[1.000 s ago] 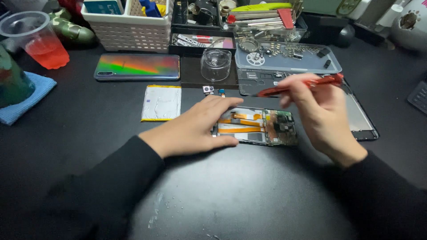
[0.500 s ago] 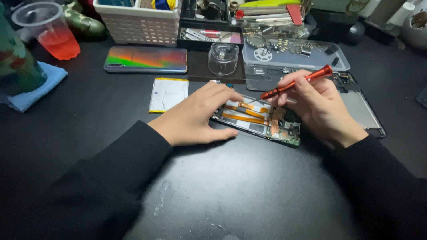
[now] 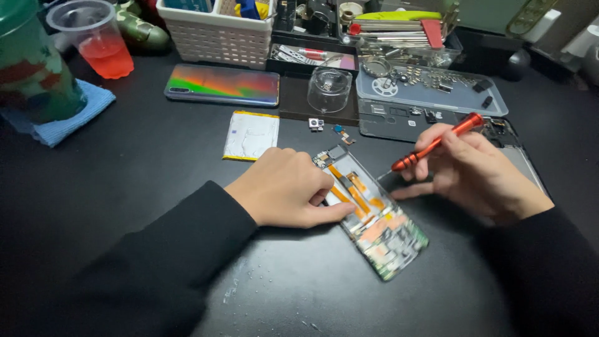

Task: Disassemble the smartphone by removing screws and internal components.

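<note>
Our left hand (image 3: 284,187) lies palm down on the black table (image 3: 125,181), fingers loosely curled, thumb and fingertips pressing the left edge of the opened phone (image 3: 374,215). The phone lies slantwise between our hands, its back off, orange flex cables and a green board showing. Our right hand (image 3: 477,171) is closed around a red screwdriver (image 3: 437,142), which slopes down to the left; its tip hangs just beside the phone's right edge, and we cannot tell whether it touches. The right forefinger stretches flat on the table toward the phone.

Above the left hand lies a pale battery (image 3: 251,135), and beyond it a rainbow-coloured back cover (image 3: 223,84). Two small parts (image 3: 327,126) sit between the battery and a dark frame (image 3: 399,118). A clear dome (image 3: 329,89) stands near a tray of screws (image 3: 430,87). At the far left a cup of red drink (image 3: 100,47) stands by a blue cloth (image 3: 65,118), and a white basket (image 3: 215,34) stands behind the cover.
</note>
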